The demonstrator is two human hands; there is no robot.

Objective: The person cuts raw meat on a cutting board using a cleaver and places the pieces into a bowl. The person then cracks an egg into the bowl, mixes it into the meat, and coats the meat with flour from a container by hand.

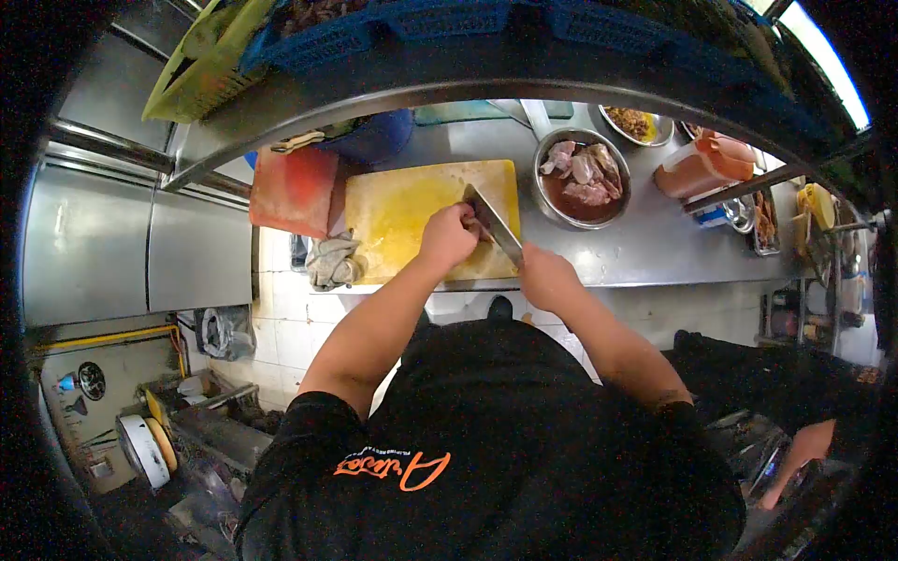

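Note:
My right hand (549, 277) is closed round the handle of a broad kitchen knife (496, 229), its blade slanting up and left over the yellow cutting board (383, 210). Close beside the blade, the curled fingers of my left hand (450, 236) press on a small piece of meat, mostly hidden by the hand and knife. To the right of the board stands a metal bowl (554, 211) holding raw meat pieces (587, 175) in reddish liquid.
A red board (292, 192) and a crumpled cloth (332, 260) lie left of the yellow board. Overhead, a metal shelf (449, 92) carries blue baskets (449, 19). A dish of chopped food (636, 123) and an orange-brown container (703, 168) stand at right. Another person's arm (800, 458) shows lower right.

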